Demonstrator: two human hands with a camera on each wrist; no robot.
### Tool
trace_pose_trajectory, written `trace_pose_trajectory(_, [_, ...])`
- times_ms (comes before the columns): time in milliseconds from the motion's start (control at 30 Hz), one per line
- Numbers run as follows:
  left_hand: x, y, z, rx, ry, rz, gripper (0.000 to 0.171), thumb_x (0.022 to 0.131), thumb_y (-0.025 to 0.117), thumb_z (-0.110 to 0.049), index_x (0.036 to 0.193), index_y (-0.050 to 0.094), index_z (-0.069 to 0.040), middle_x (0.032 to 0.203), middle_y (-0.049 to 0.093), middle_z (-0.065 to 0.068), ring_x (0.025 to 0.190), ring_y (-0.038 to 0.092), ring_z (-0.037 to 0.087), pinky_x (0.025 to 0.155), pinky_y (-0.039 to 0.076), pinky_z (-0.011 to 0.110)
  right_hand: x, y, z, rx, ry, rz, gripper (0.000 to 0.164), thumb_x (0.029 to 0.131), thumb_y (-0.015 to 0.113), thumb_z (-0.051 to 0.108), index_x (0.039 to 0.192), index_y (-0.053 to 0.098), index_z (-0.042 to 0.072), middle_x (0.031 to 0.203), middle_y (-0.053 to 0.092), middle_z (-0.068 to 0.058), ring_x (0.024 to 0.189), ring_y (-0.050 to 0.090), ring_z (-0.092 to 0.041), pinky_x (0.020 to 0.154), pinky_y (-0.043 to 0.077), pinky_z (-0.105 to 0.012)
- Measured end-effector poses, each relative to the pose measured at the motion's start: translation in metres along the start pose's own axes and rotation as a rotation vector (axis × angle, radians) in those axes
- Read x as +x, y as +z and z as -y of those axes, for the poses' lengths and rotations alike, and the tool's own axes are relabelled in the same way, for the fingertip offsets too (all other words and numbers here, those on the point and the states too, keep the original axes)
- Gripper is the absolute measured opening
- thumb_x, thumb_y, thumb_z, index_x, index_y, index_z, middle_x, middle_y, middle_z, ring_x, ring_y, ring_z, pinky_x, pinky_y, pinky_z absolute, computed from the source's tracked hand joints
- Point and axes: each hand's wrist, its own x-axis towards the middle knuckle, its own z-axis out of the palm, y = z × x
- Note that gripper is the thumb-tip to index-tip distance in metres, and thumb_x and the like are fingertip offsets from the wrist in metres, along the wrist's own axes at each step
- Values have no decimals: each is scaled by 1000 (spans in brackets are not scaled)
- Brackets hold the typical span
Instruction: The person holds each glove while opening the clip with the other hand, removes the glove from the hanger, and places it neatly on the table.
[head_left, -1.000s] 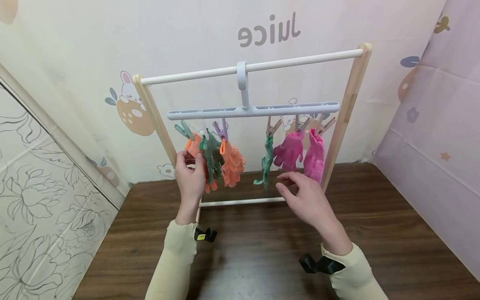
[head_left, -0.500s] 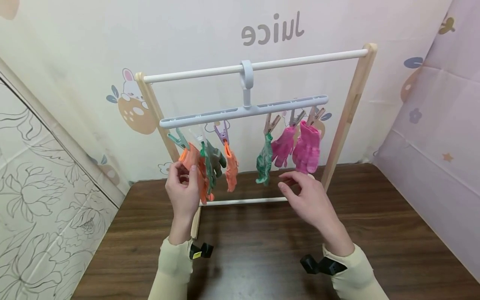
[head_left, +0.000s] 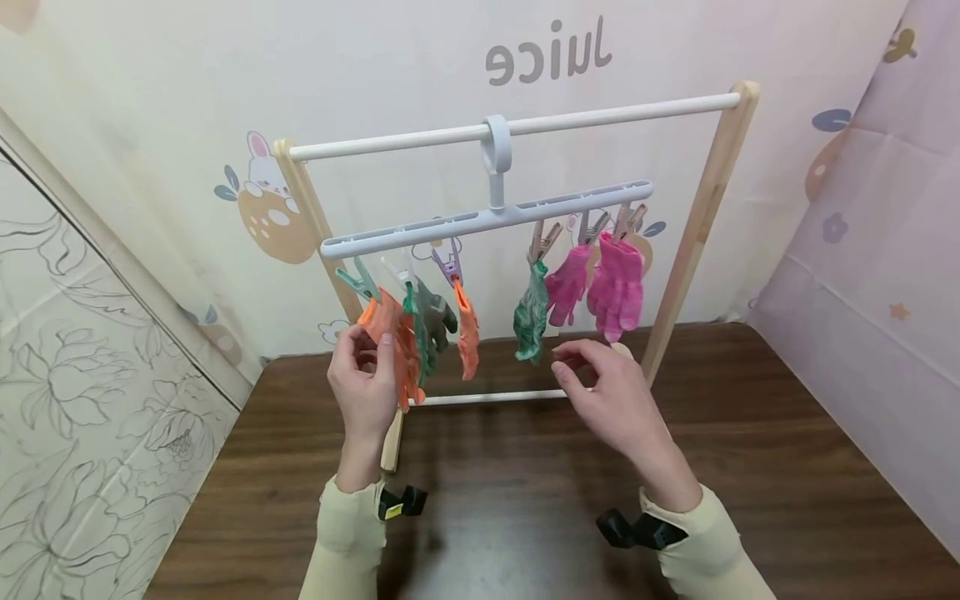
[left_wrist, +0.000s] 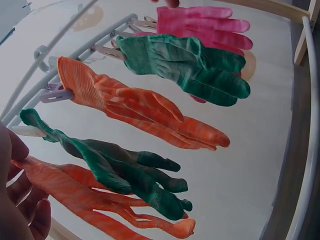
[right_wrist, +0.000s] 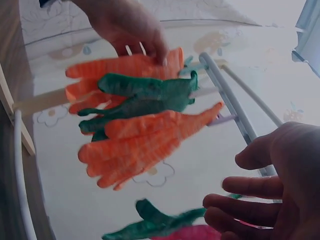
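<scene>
A limp, streaked orange knit glove (left_wrist: 75, 190) hangs, pinched near its cuff by the left hand (head_left: 365, 375); a green-grey knit glove (left_wrist: 107, 165) crowds beside it. The right hand (head_left: 609, 393) curves loosely, fingers parted.

Obscured and Cropped Items

Head view: below the left end of the hanger (head_left: 480, 220), the left hand (head_left: 363, 379) covers part of the outer orange glove (head_left: 387, 315). The clear clip (head_left: 401, 272) under that end is too faint to outline. Below the hanger's right half, the right hand (head_left: 611, 396) hides one end of the lower rail (head_left: 495, 398). Farther below the hanger, the surface (head_left: 480, 500) and sleeves (head_left: 345, 542) are cropped by the bottom edge. Right wrist view: the right hand conceals the hanger's right end; a pink glove (right_wrist: 187, 233) below it is cropped, and which one cannot be determined.
</scene>
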Motion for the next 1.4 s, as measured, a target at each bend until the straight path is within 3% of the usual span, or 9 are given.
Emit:
trace_pose_trajectory(133, [2, 0, 2, 17, 16, 23, 15, 92, 66, -2, 105, 62, 4, 92, 63, 16, 75, 56, 19, 63, 49, 25, 2, 10, 8, 26, -71, -28, 20, 93, 70, 18, 110, 71, 8, 96, 69, 0, 87, 61, -17, 75, 54, -39])
trace_pose_trajectory(400, [2, 1, -29, 62, 117, 11, 11, 88, 64, 9, 98, 60, 11, 84, 59, 22, 69, 57, 31, 59, 47, 22, 17, 28, 38, 46, -254, -94, 13, 91, 70, 15, 103, 71, 10, 92, 67, 3, 82, 58, -11, 68, 50, -33])
trace_pose_trajectory(567, [3, 1, -32, 65, 111, 4, 12, 87, 64, 10, 99, 61, 11, 84, 60, 22, 68, 57, 31, 58, 47, 20, 35, 38, 62, 99, -352, -111, 15, 90, 70, 14, 103, 72, 8, 92, 67, 2, 83, 59, -9, 67, 50, -32])
trace_pose_trajectory(833, [1, 5, -21, 32, 93, -36, 18, 87, 67, 7, 103, 59, 10, 83, 61, 19, 67, 58, 23, 58, 47, 19, 59, 51, 94, 144, -434, -131, 25, 89, 69, 12, 112, 70, 5, 95, 67, -3, 76, 58, -10, 63, 52, -27])
trace_pose_trajectory(1067, [1, 2, -32, 19, 114, -69, 26, 85, 68, 11, 107, 55, 11, 86, 63, 23, 69, 57, 20, 61, 47, 21, 72, 61, 113, 189, -456, -146, 26, 89, 70, 10, 113, 69, 2, 96, 68, -6, 78, 62, -11, 66, 53, -28])
trace_pose_trajectory(1267, [1, 2, -33, 14, 131, -89, 24, 83, 69, 12, 104, 57, 12, 86, 63, 23, 67, 59, 22, 61, 47, 16, 82, 69, 127, 215, -480, -149, 29, 88, 71, 9, 116, 69, 1, 101, 68, -8, 80, 63, -13, 69, 55, -27])
trace_pose_trajectory(1400, [1, 3, -35, 0, 142, -110, 25, 82, 72, 11, 104, 60, 12, 88, 65, 24, 68, 61, 21, 62, 50, 19, 88, 74, 135, 222, -476, -131, 31, 88, 72, 9, 118, 69, 1, 106, 69, -9, 83, 64, -16, 72, 55, -27])
